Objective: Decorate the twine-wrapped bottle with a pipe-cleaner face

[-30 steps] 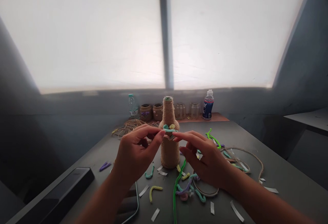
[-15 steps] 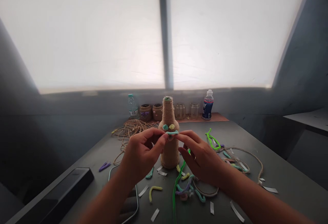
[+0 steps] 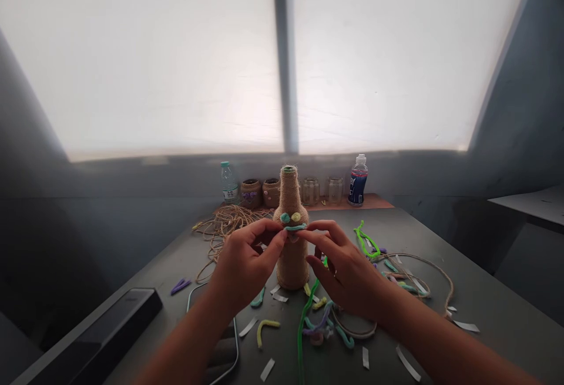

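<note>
L hand [image 3: 247, 267] & R hand [image 3: 348, 273] raised, nearly together, fingertips pinching both ends of teal pipe cleaner [image 3: 295, 227] against front of twine-wrapped bottle [image 3: 291, 270], which stands betw. them on bench [image 3: 484, 320].

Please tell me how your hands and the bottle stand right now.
Left hand and right hand pinching teal pipe cleaner against twine-wrapped bottle. Bottle upright. Loose pipe cleaners on table in front.
</note>
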Demonstrator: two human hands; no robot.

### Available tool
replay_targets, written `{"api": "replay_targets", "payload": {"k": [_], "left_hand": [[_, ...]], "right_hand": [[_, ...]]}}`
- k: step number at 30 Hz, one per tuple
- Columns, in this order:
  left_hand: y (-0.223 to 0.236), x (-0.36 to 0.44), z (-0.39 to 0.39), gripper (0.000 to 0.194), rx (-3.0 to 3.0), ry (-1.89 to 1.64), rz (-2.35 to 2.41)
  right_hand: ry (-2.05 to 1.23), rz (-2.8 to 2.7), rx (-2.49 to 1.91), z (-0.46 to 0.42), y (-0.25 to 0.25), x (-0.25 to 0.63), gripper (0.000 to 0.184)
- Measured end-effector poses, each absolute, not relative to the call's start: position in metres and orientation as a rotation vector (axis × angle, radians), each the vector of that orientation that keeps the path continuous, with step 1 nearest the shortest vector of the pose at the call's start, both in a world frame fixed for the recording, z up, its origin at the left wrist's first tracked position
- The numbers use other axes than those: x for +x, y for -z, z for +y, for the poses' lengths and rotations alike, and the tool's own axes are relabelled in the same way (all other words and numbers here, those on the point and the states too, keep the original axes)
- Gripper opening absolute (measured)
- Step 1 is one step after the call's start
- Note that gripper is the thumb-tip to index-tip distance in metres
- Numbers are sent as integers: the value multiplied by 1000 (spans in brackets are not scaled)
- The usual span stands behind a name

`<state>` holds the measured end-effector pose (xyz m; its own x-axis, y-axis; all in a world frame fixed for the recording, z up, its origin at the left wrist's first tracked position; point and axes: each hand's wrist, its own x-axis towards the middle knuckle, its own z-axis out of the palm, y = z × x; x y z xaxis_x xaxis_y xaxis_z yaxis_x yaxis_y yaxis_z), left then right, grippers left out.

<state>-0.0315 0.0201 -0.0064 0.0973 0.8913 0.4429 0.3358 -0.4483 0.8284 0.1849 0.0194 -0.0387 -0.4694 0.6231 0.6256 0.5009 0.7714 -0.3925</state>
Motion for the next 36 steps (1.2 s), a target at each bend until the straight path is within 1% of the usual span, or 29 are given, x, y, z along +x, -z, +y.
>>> {"api": "replay_targets", "payload": {"k": [7, 17, 27, 33, 36], "left_hand": [[5, -29, 19, 18, 1799, -1332, 1125], [-1, -32, 15, 15, 1793, -1312, 1123], [-5, -29, 14, 16, 1755, -1341, 1098], [-6, -31, 11, 19, 1730, -1367, 1092], [-7, -32, 10, 20, 1747, -1372, 1137]], "right_hand": [[-217, -2152, -793, 19, 40, 184, 47], [-214, -2094, -789, 18, 38, 183, 31], [-220, -2065, -799, 18, 42, 181, 28], [-231, -2036, -803, 17, 42, 181, 23], [-203, -2024, -788, 16, 41, 181, 24]]}}
